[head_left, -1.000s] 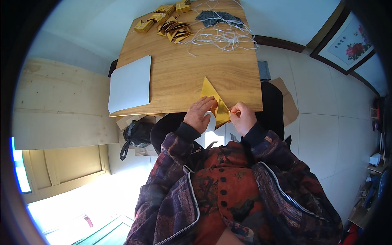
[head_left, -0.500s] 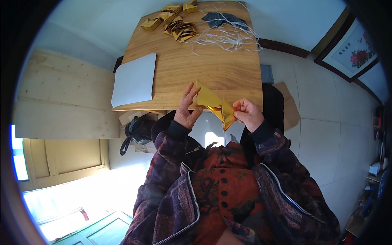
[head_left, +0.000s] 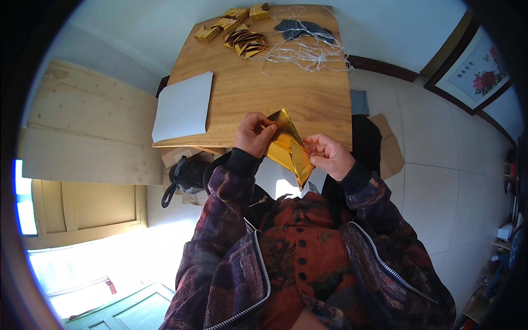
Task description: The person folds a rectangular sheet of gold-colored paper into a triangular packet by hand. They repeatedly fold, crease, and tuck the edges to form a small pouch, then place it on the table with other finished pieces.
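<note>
A shiny gold paper sheet [head_left: 284, 144], partly folded with a pointed flap on its right side, is held up between my hands at the table's near edge. My left hand [head_left: 254, 133] pinches its upper left side between thumb and fingers. On the other side, my right hand [head_left: 329, 154] is closed on the right flap, thumb and forefinger pressed together at its edge. The paper's lower tip points down toward my lap. Some of my left fingertips are hidden behind the gold paper.
Folded gold paper pieces [head_left: 243, 41] and banded gold bundles [head_left: 207, 34] lie at the far left of the wooden table [head_left: 264, 91]. Thin white strings [head_left: 308, 56] and a dark grey cloth [head_left: 302, 29] lie far right. White sheets [head_left: 183, 107] sit left; a black bag [head_left: 190, 175] stands below.
My left hand, with fingers spread beside the paper before, has closed on its left side. The gold paper has opened out wider and turned, while my right hand keeps its hold.
</note>
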### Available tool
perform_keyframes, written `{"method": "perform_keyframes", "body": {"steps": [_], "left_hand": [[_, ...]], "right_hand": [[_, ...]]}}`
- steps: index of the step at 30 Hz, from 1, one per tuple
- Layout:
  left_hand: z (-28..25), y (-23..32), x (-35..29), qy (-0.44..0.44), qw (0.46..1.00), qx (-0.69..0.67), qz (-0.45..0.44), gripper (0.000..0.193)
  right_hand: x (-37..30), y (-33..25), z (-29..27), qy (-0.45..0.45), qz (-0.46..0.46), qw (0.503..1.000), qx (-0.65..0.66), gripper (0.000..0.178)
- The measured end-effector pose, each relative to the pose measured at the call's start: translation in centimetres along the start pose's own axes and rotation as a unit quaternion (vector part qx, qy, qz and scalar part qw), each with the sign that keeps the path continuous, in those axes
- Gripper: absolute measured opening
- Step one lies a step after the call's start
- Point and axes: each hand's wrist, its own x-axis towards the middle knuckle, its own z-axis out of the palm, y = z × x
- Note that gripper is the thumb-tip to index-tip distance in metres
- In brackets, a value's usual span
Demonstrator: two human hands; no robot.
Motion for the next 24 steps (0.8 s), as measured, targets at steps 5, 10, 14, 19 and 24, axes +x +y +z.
{"method": "perform_keyframes", "body": {"steps": [5,10,14,19,24], "left_hand": [[0.6,1.8,0.9,-0.016,0.999,0.046,0.023,0.024],[0.4,4.6,1.1,-0.02,0.955,0.175,0.239,0.055],[0.6,4.7,-1.3,-0.026,0.987,-0.154,0.039,0.091],[2.9,2.8,-5.1,-0.179,0.956,-0.181,-0.145,0.08],[4.4,2.3,-6.2,-0.127,0.948,-0.258,-0.134,0.029]], "right_hand": [[0.1,-0.2,-0.1,0.007,0.027,1.0,0.008,0.041],[0.7,0.3,-0.3,0.002,0.073,0.997,-0.04,0.028],[0.8,0.5,0.1,0.075,-0.041,0.996,0.009,0.015],[0.8,0.4,1.1,0.152,-0.124,0.981,-0.012,0.01],[0.8,1.2,2.1,0.163,-0.132,0.975,-0.069,0.009]]}}
